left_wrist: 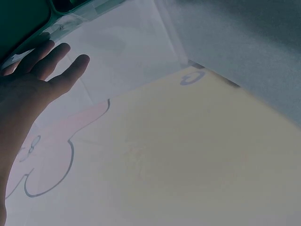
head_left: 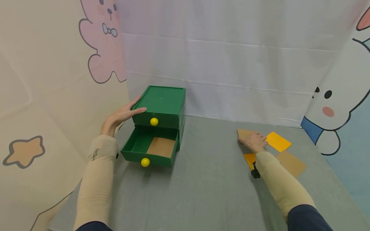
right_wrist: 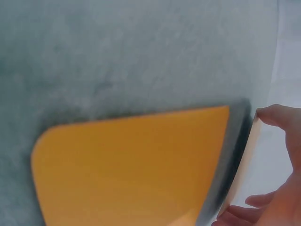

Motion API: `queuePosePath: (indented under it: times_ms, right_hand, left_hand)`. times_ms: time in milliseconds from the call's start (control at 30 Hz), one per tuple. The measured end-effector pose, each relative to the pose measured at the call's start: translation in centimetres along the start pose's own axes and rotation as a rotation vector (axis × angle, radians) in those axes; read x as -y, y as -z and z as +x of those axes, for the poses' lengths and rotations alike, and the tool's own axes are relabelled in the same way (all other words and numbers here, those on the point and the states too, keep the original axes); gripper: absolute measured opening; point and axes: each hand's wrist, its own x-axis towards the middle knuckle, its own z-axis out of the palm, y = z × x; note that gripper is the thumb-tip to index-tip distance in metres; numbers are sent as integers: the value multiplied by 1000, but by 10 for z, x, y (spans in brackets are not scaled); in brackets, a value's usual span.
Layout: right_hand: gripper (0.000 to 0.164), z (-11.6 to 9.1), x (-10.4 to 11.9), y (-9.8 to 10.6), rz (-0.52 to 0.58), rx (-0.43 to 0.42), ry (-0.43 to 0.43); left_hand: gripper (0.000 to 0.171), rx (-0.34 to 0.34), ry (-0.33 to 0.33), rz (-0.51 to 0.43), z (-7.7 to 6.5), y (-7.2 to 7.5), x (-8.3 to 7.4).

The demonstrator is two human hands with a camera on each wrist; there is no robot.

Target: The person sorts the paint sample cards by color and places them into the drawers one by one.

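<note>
A green two-drawer box (head_left: 163, 100) stands at the back left, its lower drawer (head_left: 136, 142) pulled out with a brown card (head_left: 161, 147) lying inside. My left hand (head_left: 122, 113) rests at the box's top left edge, thumb over the top and fingers extended along the side. On the right, my right hand (head_left: 255, 142) pinches another brown card (head_left: 242, 133) between thumb and fingers. The right wrist view shows that card (right_wrist: 243, 162) nearly edge-on, tilted up beside an orange card (right_wrist: 136, 165) on the table.
Near my right hand lie a yellow-orange card (head_left: 278, 141) and a brown card (head_left: 292, 163), flat on the grey table (head_left: 208, 186). Yellow knobs (head_left: 154, 121) stick out from the drawer fronts. Cloth walls (head_left: 231, 64) with cartoon figures border the table at the back and sides.
</note>
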Motion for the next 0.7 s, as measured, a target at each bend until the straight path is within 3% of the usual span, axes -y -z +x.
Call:
queuePosePath:
  times_ms: [333,533,700]
  right_hand:
    - [90,-21,24,9,-46,-27,135]
    - [87,-35,37,8,-12,-64,160]
    - [86,-46,45,6,23,-96,246]
  left_hand:
    - [86,2,-5,-2,-2,2,2]
    - [87,-1,5,-8,-1,1,1]
    - [87,1,1,-14,-1,0,1]
